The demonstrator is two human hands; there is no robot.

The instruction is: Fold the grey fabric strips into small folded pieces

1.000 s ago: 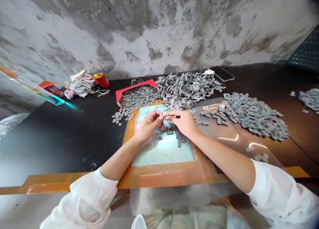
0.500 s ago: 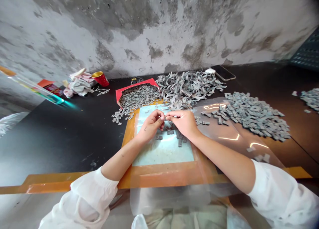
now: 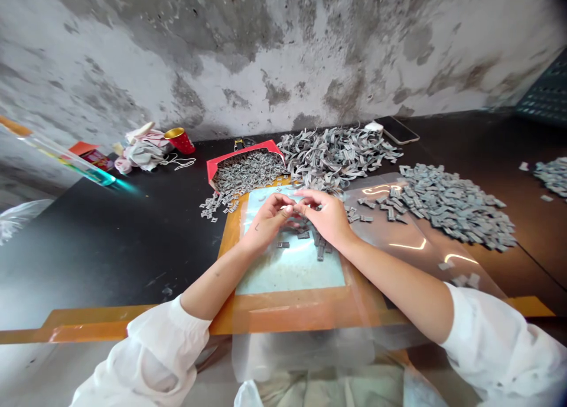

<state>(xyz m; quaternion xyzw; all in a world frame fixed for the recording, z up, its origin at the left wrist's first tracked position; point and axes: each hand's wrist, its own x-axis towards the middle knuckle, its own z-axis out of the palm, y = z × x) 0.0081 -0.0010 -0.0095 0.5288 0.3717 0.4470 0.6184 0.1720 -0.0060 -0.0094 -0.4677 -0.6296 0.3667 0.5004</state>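
Observation:
My left hand and my right hand meet above a pale blue sheet, fingertips pinched close together. Whatever they grip between them is too small and too covered by fingers to make out. Several grey pieces, joined buckles and straps by their look, lie on the sheet under my hands, one grey piece to the left. Beyond my left hand, a red box on its side spills small grey buckles. Behind my right hand rises a heap of short grey straps.
To the right lies a large pile of grey pieces, partly beside a clear plastic sheet. A phone rests near the wall. At the back left are a red cup and a bundle of cloth. Orange tape runs along the table edge.
The fingers of both hands have shifted slightly, with my right fingers arching a little more and the fingertips still together. The pieces and piles lie as before.

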